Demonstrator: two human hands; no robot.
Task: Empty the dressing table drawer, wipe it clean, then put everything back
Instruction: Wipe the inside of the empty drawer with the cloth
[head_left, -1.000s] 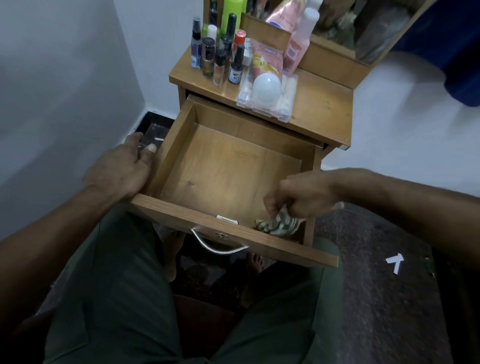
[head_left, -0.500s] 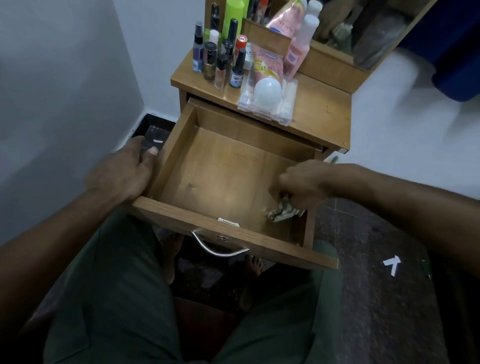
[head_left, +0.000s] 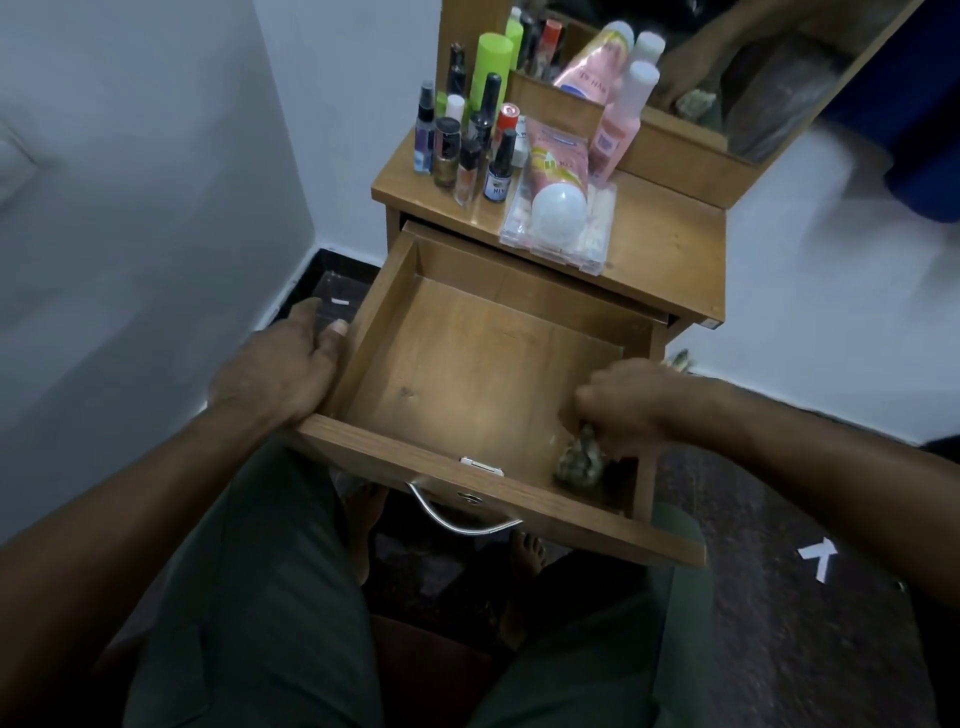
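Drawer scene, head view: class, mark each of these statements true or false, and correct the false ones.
1. The right hand holds a cloth inside the drawer. True.
2. The left hand pulls the metal handle. False: it grips the drawer's left side wall; nothing touches the handle.
3. The bottles stand on the table top. True.
4. The cloth lies at the drawer's back left corner. False: it is at the front right corner.
5. The drawer is shut. False: it is pulled out.
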